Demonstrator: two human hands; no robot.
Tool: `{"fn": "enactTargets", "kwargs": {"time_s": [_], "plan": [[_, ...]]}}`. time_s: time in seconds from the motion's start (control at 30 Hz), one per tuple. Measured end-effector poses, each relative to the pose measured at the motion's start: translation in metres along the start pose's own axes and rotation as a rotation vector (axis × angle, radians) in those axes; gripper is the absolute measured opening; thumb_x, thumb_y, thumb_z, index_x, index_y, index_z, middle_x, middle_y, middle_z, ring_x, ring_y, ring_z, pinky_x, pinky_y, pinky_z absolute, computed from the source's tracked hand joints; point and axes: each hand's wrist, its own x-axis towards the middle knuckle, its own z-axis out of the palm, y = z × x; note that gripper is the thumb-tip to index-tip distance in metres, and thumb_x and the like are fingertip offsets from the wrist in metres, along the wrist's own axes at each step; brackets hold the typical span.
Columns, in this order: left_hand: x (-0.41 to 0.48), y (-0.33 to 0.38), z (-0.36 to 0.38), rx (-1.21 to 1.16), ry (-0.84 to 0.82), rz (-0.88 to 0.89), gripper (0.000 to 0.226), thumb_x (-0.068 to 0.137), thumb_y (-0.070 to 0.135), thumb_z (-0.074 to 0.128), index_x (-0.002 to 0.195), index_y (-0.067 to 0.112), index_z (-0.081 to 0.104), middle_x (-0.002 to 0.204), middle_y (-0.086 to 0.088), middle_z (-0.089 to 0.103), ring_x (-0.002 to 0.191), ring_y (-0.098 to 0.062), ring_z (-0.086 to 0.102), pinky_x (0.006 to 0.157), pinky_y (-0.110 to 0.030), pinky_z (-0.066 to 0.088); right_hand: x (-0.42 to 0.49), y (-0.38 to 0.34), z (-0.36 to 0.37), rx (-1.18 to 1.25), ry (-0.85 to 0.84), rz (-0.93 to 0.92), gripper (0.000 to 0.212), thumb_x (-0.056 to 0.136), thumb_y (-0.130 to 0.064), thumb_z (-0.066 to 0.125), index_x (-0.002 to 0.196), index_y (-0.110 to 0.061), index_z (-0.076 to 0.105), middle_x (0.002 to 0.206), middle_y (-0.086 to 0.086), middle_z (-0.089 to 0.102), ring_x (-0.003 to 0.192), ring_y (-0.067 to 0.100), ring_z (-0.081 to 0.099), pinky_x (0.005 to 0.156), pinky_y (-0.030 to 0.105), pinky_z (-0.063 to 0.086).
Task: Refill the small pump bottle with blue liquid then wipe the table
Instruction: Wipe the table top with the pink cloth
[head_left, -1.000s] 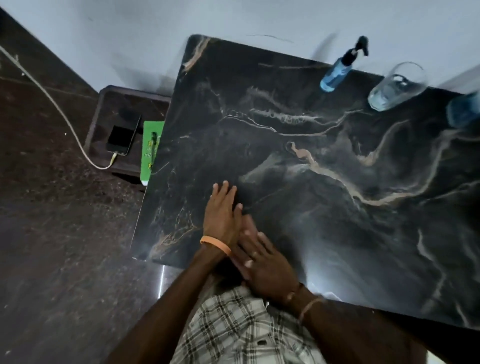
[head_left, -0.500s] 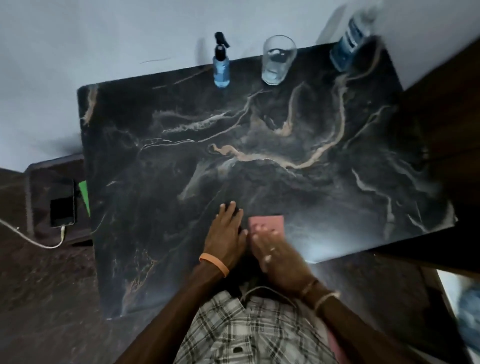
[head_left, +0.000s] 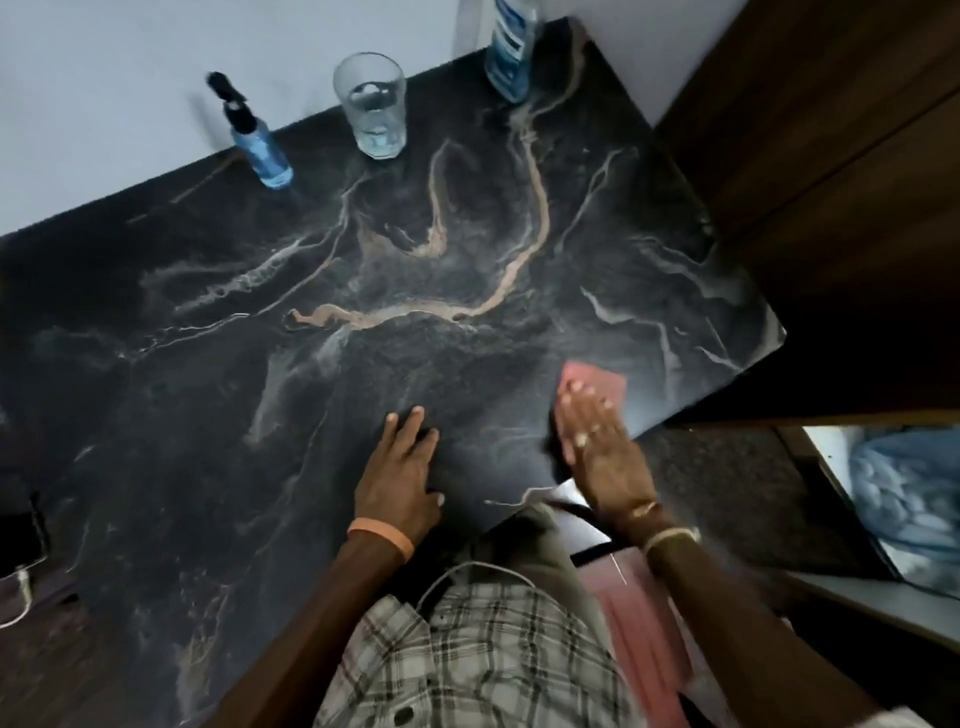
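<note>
Pump bottle (head_left: 257, 143), small, clear, blue-filled, black-topped, stands upper left on the dark marbled surface (head_left: 260, 364). Right hand (head_left: 597, 441), fingers flat, presses a pink cloth (head_left: 597, 382) lower right; left hand (head_left: 402, 478) rests open, palm down.

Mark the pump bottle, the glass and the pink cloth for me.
pump bottle (head_left: 262, 148), head view, on its blue body below the black pump.
glass (head_left: 375, 111), head view, on its clear side wall.
pink cloth (head_left: 597, 382), head view, on the part showing beyond the fingertips of the right hand (head_left: 597, 441).

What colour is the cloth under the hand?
Pink cloth, under the right hand; head view.
</note>
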Motion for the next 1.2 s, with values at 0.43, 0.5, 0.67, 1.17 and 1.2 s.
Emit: {"fn": "enactTargets", "kwargs": {"time_s": [0.43, 0.5, 0.67, 1.17, 1.2], "plan": [[0.044, 0.087, -0.010, 0.040, -0.009, 0.241, 0.054, 0.098, 0.033, 0.043, 0.149, 0.021, 0.034, 0.163, -0.005, 0.010, 0.151, -0.024, -0.004, 0.121, -0.030, -0.012, 0.010, 0.021, -0.008, 0.081, 0.085, 0.039, 0.054, 0.099, -0.017, 0.047, 0.150, -0.005, 0.036, 0.158, 0.013, 0.026, 0.147, 0.035, 0.030, 0.123, 0.044, 0.014], [0.056, 0.106, -0.008, 0.041, -0.006, 0.260, 0.056, 0.097, 0.032, 0.046, 0.150, 0.021, 0.033, 0.163, -0.003, 0.009, 0.151, -0.025, -0.003, 0.123, -0.035, -0.001, 0.027, 0.030, -0.016, 0.157, 0.043, 0.344, 0.059, 0.101, -0.018, 0.049, 0.153, -0.002, 0.028, 0.161, 0.016, 0.017, 0.151, 0.037, 0.017, 0.124, 0.047, 0.009], [0.091, 0.150, -0.003, 0.055, -0.096, 0.352, 0.066, 0.090, 0.027, 0.052, 0.150, 0.015, 0.028, 0.163, -0.005, 0.008, 0.151, -0.028, -0.001, 0.122, -0.038, 0.011, -0.012, 0.011, -0.001, 0.167, -0.120, -0.269, 0.061, 0.092, -0.034, 0.064, 0.145, -0.012, 0.046, 0.152, 0.010, 0.043, 0.143, 0.031, 0.038, 0.120, 0.044, 0.023], [0.165, 0.235, -0.001, 0.069, -0.027, 0.306, 0.058, 0.093, 0.027, 0.049, 0.148, 0.018, 0.035, 0.163, -0.002, 0.006, 0.150, -0.029, -0.005, 0.119, -0.046, 0.013, 0.033, 0.191, -0.018, 0.019, -0.042, -0.274, 0.051, 0.104, -0.027, 0.034, 0.151, -0.008, 0.038, 0.160, 0.014, 0.028, 0.148, 0.033, 0.027, 0.117, 0.054, 0.030], [0.171, 0.239, -0.003, 0.072, -0.017, 0.301, 0.057, 0.092, 0.026, 0.050, 0.147, 0.019, 0.035, 0.163, -0.002, 0.008, 0.150, -0.029, -0.003, 0.117, -0.047, 0.015, 0.059, 0.209, -0.027, 0.029, -0.039, -0.145, 0.051, 0.103, -0.023, 0.034, 0.152, -0.008, 0.034, 0.161, 0.014, 0.024, 0.150, 0.034, 0.022, 0.117, 0.056, 0.027]]}}
